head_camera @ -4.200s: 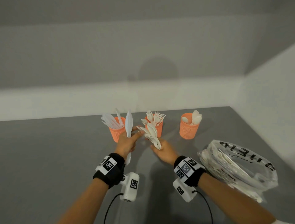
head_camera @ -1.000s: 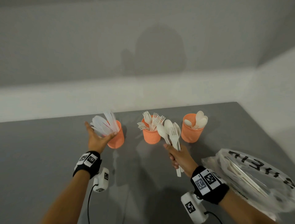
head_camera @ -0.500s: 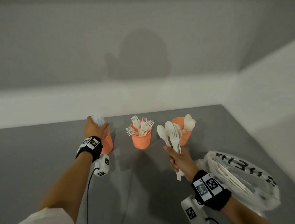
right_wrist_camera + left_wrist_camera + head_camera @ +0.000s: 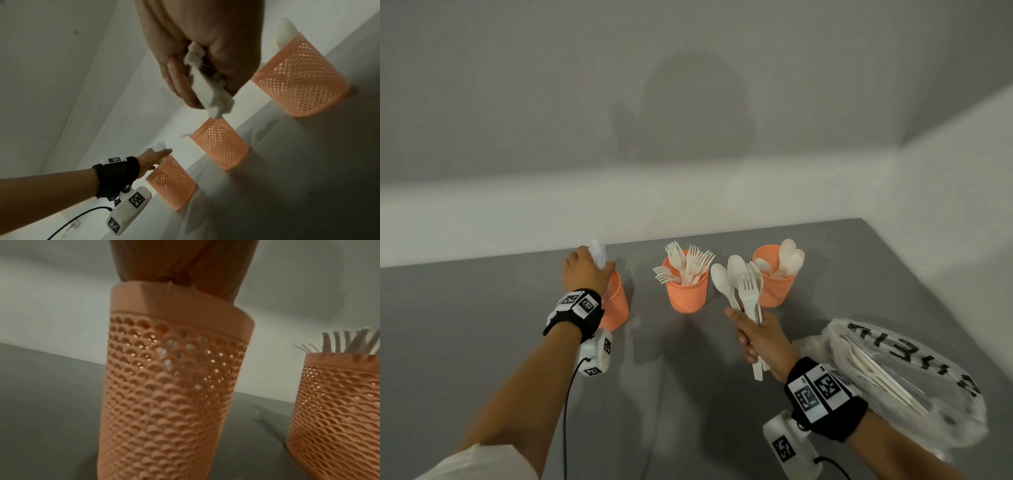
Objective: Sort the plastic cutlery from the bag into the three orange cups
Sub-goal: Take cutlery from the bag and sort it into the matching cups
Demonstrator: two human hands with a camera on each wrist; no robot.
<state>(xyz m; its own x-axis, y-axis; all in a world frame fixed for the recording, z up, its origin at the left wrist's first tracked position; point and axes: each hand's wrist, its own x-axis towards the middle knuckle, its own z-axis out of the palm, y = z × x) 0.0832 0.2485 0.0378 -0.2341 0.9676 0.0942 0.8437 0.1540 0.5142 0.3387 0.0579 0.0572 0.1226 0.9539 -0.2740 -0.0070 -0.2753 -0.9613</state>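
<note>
Cutlery bunch [image 4: 743, 291] clenched in right hand [image 4: 763, 339]; left hand [image 4: 584, 272] hiding left cup [image 4: 614, 305] mouth, grasping blurred knives [image 4: 598, 253]

Grey matte surface [image 4: 482, 325]; pale grey walls [image 4: 517, 102] meeting in corner (right); white ledge [image 4: 482, 219] along base.

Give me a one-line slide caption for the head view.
Left hand lowers knives into the left orange cup while the right hand holds mixed spoons and forks.
</note>
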